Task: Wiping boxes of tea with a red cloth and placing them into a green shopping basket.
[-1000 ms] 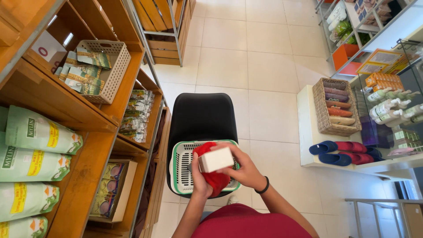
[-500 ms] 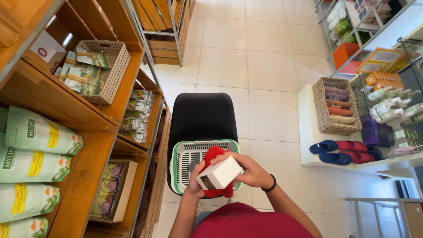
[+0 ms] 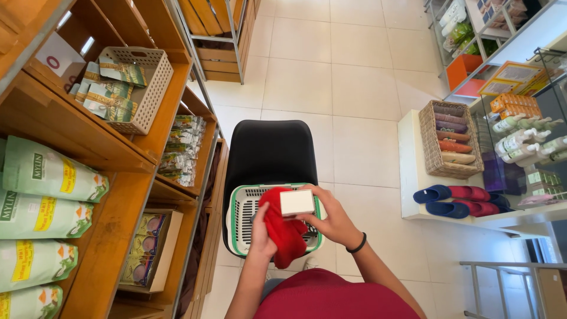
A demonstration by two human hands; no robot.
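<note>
I note 2 bare hands at work over a green-rimmed white basket (image 3: 239, 227) that sits on a black chair (image 3: 269, 153) at the 6 o'clock part of the view. My right hand (image 3: 333, 221) is closed around a small white box (image 3: 297, 202), gripping it from the right side with the fingers curled along its edge; the box sits just above the basket's rim, top face level. My left hand (image 3: 261, 233) is bunched on a red cloth (image 3: 283, 230), which drapes from under the box down over the basket's near rim; cloth and box are touching. In my judgement the step in hand is wiping the box, and it goes best if the right hand holds the box steady over the basket while the left presses a flat pad of cloth along 1 face at a time, turning the box between strokes so no side is skipped. The loose tail of cloth should be gathered so it does not snag the basket's grid. At 9 o'clock, wooden shelves (image 3: 118, 195) carry green and white pouches (image 3: 47, 177); at 3 o'clock a wicker basket (image 3: 452, 139) stands above slippers (image 3: 458, 201) on a white shelf.
</note>
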